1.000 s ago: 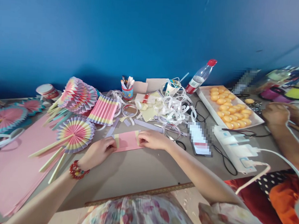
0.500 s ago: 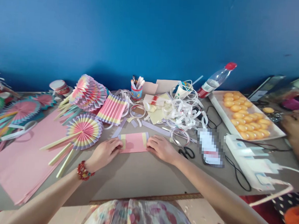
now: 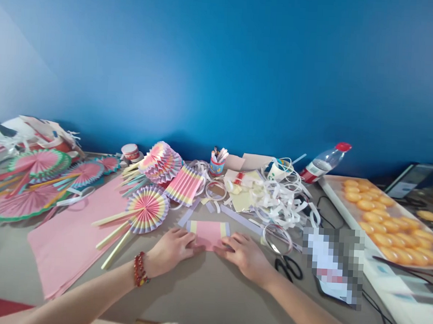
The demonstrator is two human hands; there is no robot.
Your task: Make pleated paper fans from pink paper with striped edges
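Note:
A small pink paper strip [image 3: 210, 233] with yellow and lilac ends lies on the grey table between my hands. My left hand [image 3: 174, 249], with a red bead bracelet at the wrist, grips its near left corner. At the near right corner, my right hand [image 3: 241, 254] grips the same strip, fingers bent over the edge. A pleated pink, yellow and lilac paper piece [image 3: 185, 185] rests beyond my left hand. To its left is a round pleated fan [image 3: 147, 209] with pale yellow sticks. Black-handled scissors [image 3: 288, 268] lie right of my right hand.
Large pink sheets [image 3: 78, 237] and more fans [image 3: 38, 165] cover the left. Behind stand a pen cup [image 3: 217, 166] and curled white strips [image 3: 282, 199]. To the right are a leaning bottle [image 3: 323, 163], a blurred phone [image 3: 332, 269] and a tray of orange-yellow pieces [image 3: 370, 247].
The view has shifted, so the table's things appear lower and mostly farther right. Both hands have moved from the strip's side edges to its near corners, with thumbs closer together.

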